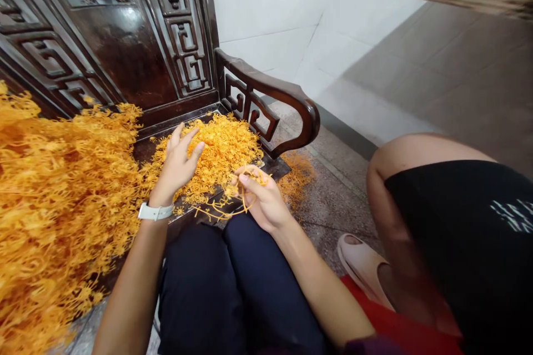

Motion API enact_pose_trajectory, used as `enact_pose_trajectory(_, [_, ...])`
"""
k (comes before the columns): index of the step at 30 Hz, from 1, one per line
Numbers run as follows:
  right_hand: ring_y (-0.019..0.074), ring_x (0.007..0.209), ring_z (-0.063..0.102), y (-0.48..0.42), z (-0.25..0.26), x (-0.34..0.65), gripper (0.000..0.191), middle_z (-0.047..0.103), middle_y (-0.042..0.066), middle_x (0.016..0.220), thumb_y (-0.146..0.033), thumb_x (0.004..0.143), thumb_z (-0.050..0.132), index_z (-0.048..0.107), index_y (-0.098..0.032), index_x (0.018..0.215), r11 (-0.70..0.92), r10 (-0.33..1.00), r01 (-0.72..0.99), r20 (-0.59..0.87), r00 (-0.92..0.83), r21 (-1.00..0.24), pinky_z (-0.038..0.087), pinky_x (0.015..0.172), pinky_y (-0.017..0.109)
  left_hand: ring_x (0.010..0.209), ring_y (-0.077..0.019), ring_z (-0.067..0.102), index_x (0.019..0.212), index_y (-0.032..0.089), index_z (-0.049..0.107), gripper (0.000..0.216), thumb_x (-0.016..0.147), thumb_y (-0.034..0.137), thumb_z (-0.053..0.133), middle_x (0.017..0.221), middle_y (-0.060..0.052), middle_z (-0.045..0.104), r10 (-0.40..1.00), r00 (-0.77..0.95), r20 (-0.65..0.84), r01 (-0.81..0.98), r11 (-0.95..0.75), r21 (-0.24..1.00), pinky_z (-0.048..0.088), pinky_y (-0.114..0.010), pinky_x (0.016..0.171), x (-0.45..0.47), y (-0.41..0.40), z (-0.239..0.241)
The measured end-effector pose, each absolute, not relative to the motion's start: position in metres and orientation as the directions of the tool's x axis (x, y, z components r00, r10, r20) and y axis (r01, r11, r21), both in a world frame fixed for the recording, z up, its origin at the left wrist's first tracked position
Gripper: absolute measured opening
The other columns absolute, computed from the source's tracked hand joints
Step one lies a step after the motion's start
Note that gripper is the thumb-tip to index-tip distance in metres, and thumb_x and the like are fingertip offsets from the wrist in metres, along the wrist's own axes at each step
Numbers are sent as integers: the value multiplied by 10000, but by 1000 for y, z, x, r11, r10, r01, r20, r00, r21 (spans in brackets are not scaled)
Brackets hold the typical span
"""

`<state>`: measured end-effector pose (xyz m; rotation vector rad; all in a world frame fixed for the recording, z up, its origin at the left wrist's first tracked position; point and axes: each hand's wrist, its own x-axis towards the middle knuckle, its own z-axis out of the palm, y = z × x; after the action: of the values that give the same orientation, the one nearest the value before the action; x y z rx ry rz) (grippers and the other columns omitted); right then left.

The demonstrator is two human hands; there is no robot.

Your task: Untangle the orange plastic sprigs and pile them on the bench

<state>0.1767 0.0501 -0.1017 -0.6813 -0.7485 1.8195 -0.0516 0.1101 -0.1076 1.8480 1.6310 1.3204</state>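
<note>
Right hand (266, 199) pinches orange strands (261, 178), seemingly several, partly hidden; left hand (179, 162) splayed.

Carved wooden seat (130, 55) (glossy), tiled wall (266, 5) – partly shadowed, speckled floor (333, 202)

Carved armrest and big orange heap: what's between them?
In the head view, a smaller pile of orange pieces lies on the dark seat between the armrest and the big heap; the left hand hides part of it.
</note>
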Motion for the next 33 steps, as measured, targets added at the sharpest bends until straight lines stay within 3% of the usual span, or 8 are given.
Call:
enact_pose_trajectory(2, [130,809,631,52,-103,176,233,721,18,868,-325,808,899,772,-208,964,-281,946,-601,-112,-304,-748,514,719,233,1323,-290,627,1294,188,731,449,1037,528,589,1431,-169,670,933,39,358,526,-324,786,491,-478,1130,-46,103,-97])
enact_pose_trajectory(4, [133,847,646,54,-106,176,226,726,20,897,-312,804,903,776,-209,962,-259,956,-606,-108,-274,-752,529,743,234,1017,-222,729,1185,172,754,427,1055,530,560,1138,-125,775,943,201,264,371,-323,871,577,-369,923,-34,93,-88])
enact_pose_trajectory(7, [133,871,646,56,-108,174,210,719,15,942,-301,799,907,785,-215,946,-236,964,-596,-110,-241,-767,543,750,238,818,-168,711,1074,177,773,300,977,458,727,927,-61,774,926,310,217,266,-304,915,559,-279,772,-19,81,-85])
enact_pose_trajectory(13, [147,850,662,62,-111,168,217,711,18,953,-321,813,901,776,-211,952,-216,971,-532,-125,-202,-819,548,741,265,862,-173,723,994,177,797,222,983,389,734,952,-74,796,924,302,234,138,-285,949,556,-279,801,-19,90,-107])
enact_pose_trajectory(22, [125,735,582,73,-121,156,292,670,-2,818,-358,786,927,704,-205,897,-274,948,-466,-154,-279,-841,471,654,245,672,-138,607,776,161,664,455,980,567,680,717,-38,653,937,276,216,-107,-193,975,502,-260,665,-25,100,-148])
enact_pose_trajectory(28, [137,757,628,76,-124,142,224,684,5,864,-316,826,886,716,-211,926,-242,964,-416,-169,-205,-876,548,765,295,628,-153,635,1017,177,646,608,901,774,636,788,-44,681,934,339,109,-273,-13,962,517,-261,569,-30,89,-176])
enact_pose_trajectory(31, [141,737,609,76,-122,139,215,679,8,865,-323,836,868,706,-213,926,-240,966,-338,-188,-178,-910,551,751,303,640,-135,627,960,179,635,482,887,638,765,808,-36,691,953,281,113,-236,-46,971,507,-241,582,-30,83,-177])
enact_pose_trajectory(33, [141,735,590,76,-122,138,238,664,5,852,-330,826,872,687,-220,929,-262,960,-330,-208,-188,-907,538,735,299,632,-127,621,882,175,635,423,964,585,699,783,-39,687,957,260,131,-251,-64,966,499,-239,586,-31,82,-174])
